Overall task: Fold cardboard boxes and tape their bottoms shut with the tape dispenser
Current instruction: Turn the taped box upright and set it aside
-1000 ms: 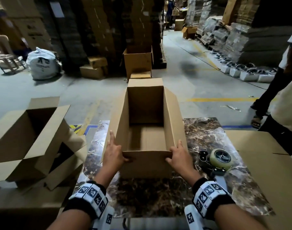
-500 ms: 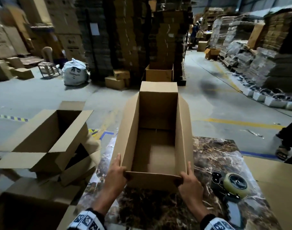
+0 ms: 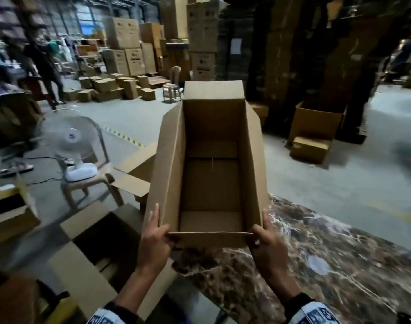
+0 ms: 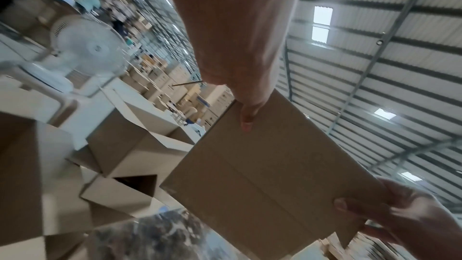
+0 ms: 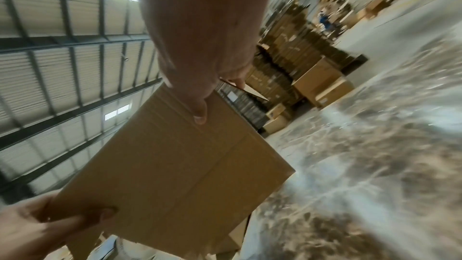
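Observation:
An open brown cardboard box point(image 3: 211, 183) is held up in front of me, its mouth facing me and its flaps sticking out. My left hand point(image 3: 156, 230) grips its near left corner, thumb over the near edge and fingers along the outside wall. My right hand point(image 3: 263, 232) grips the near right corner the same way. From the left wrist view the box's closed bottom point(image 4: 270, 175) shows with a centre seam, and a left fingertip point(image 4: 247, 122) lies on it. The right wrist view shows the same bottom point(image 5: 175, 165). No tape dispenser is in view.
The marble table point(image 3: 328, 265) lies below and to the right. Several open boxes point(image 3: 101, 242) crowd the floor at my left. A white fan point(image 3: 71, 139) sits on a plastic chair point(image 3: 90, 183). Another box point(image 3: 316, 122) stands at right; people point(image 3: 43, 64) walk far left.
Both hands have lifted the box off the table and swung it left. My view has turned left, and the tape dispenser has dropped out of sight.

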`<state>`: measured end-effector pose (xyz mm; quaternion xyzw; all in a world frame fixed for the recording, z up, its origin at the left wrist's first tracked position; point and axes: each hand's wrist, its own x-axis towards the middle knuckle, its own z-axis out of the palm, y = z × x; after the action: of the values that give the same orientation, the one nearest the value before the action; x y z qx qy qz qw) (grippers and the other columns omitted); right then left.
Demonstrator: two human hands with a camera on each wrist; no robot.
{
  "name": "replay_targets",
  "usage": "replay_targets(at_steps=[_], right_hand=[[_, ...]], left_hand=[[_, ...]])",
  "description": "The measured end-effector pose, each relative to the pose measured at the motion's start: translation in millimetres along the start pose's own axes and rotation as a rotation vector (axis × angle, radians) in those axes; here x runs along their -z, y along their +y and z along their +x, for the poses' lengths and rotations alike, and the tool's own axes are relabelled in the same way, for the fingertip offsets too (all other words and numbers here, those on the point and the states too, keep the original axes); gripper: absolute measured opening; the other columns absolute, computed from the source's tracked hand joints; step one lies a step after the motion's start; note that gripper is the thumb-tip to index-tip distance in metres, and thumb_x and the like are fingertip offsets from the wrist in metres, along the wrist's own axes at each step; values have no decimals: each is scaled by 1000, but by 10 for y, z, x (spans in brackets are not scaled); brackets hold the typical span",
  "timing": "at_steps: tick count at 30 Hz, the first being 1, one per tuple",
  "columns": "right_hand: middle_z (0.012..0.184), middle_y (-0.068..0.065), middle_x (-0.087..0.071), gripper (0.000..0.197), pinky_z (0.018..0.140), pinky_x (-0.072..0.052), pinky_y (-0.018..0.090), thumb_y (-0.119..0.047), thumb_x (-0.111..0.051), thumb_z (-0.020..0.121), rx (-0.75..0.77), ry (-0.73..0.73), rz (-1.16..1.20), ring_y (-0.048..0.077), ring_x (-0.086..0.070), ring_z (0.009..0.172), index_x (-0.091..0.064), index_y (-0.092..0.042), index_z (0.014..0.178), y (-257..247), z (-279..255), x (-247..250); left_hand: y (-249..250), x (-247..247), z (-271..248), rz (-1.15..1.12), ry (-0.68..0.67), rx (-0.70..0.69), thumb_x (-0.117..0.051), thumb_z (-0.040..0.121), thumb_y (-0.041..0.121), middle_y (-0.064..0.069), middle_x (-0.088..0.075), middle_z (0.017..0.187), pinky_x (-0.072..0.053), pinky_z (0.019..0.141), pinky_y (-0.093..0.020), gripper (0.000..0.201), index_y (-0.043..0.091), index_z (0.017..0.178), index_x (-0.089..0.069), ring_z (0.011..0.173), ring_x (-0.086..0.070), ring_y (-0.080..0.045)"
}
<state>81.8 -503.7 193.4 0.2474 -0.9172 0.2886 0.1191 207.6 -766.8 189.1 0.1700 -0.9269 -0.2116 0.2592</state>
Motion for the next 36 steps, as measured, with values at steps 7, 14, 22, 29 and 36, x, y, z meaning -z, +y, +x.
replay_targets(at_steps=[7,14,22,29,36], right_hand=[[147,13,-49,36,47,-36,25,-17,-88,64,290,-56,43,31,-71,87,-52,-17,69,-960,611,-649],[146,18,-48,25,64,-60,46,-24,-85,71,477,-219,29,39,-58,122,-61,-18,78,-2164,1131,-1492],[159,13,-29,18,81,-60,43,-38,-71,86,645,-491,-46,32,-44,133,-65,-25,96,-2972,1340,-2574],[163,11,-18,26,99,-52,37,-42,-60,93,636,-752,-95,27,-39,137,-62,-30,117,-2887,1163,-3302],[163,7,-19,23,103,-48,36,-40,-59,94,474,-866,-163,24,-33,142,-66,-28,112,-2404,1068,-3617]], left_hand=[[-713,701,-178,97,146,282,-84,66,-1,-14,-25,158,-42,105,-54,27,17,69,-64,147,-21,-35],[-1733,1166,-298,191,231,560,-88,65,7,-12,-19,161,-43,103,-48,25,14,68,-64,145,-25,-37],[-2619,1328,-532,131,237,839,-85,71,10,-12,-17,162,-41,108,-51,34,28,65,-57,144,-29,-37],[-3074,952,-777,100,3,1023,-83,75,19,-3,-7,164,-30,117,-42,33,39,78,-56,149,-16,-25],[-3223,377,-687,118,-302,1051,-71,87,27,6,20,158,-15,123,-39,20,33,105,-65,151,8,-19]])
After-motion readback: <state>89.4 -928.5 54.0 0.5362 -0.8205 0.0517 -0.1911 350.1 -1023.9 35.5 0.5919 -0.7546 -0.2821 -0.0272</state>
